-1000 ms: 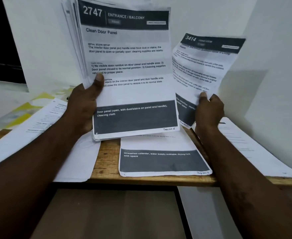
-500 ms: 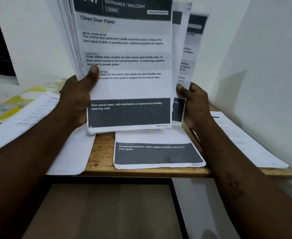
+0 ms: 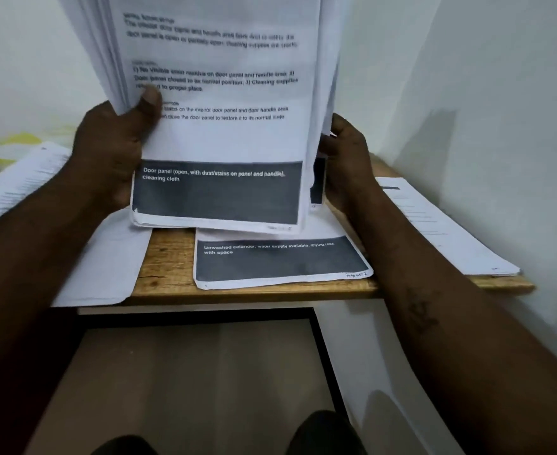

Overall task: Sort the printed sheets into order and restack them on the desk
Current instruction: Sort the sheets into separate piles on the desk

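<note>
My left hand (image 3: 113, 156) grips a thick stack of printed sheets (image 3: 224, 133) held upright above the wooden desk (image 3: 168, 267), thumb pressed on the front page about a door panel. My right hand (image 3: 346, 159) holds a single sheet (image 3: 318, 178) by its right edge, tucked just behind the stack so only a dark strip of it shows. Flat on the desk below lies a sheet (image 3: 280, 261) with a dark band reading "Unwashed colander".
More papers lie on the desk's left side (image 3: 99, 257), hanging over the front edge, and on the right (image 3: 441, 224) beside the white wall. Yellow-patterned material (image 3: 4, 149) sits at far left. Below the desk are a brown floor and my feet.
My right hand brought its single sheet from the far right in behind the stack. The stack now stands higher in the frame, its header cut off at the top.
</note>
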{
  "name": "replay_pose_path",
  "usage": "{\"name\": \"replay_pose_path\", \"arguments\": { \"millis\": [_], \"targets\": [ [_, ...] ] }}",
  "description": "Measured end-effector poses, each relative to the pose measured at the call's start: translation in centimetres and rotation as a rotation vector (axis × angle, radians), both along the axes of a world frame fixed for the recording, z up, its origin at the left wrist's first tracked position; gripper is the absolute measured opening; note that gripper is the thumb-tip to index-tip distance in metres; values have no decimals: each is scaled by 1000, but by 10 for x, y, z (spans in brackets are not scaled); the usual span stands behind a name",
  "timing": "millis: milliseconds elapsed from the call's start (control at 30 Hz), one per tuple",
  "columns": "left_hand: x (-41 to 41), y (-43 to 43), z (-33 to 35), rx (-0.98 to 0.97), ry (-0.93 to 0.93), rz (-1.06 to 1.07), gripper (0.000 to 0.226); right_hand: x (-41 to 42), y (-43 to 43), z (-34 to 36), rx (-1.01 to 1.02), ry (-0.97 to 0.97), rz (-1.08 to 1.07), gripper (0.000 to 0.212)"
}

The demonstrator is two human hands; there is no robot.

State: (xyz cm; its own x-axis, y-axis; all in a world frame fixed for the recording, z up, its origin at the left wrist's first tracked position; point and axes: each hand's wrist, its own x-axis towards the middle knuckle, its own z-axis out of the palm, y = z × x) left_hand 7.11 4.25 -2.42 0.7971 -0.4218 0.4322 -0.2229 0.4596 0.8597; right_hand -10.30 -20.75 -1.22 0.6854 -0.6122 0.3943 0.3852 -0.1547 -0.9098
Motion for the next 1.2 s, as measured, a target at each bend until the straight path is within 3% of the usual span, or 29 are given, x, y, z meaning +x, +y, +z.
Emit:
{"name": "replay_pose_path", "arguments": {
  "millis": [167,400,533,667,767,1200],
  "targets": [
    [-19,0,5,-33,49,59,45,2,3,0,-41,-53,104,20],
    [-18,-2,8,-62,137,111,41,3,11,-3,-38,-51,167,25],
    [-18,-2,8,-79,145,120,41,4,14,-4,-20,-15,192,56],
    [-17,-1,9,-56,127,104,43,6,16,-7,-279,79,48,49],
    [-19,-2,8,5,100,79,41,9,12,-13,-328,108,-14,60],
    [-20,-5,6,68,106,40,39,15,9,-15,-221,76,-94,19]
  ]
}}
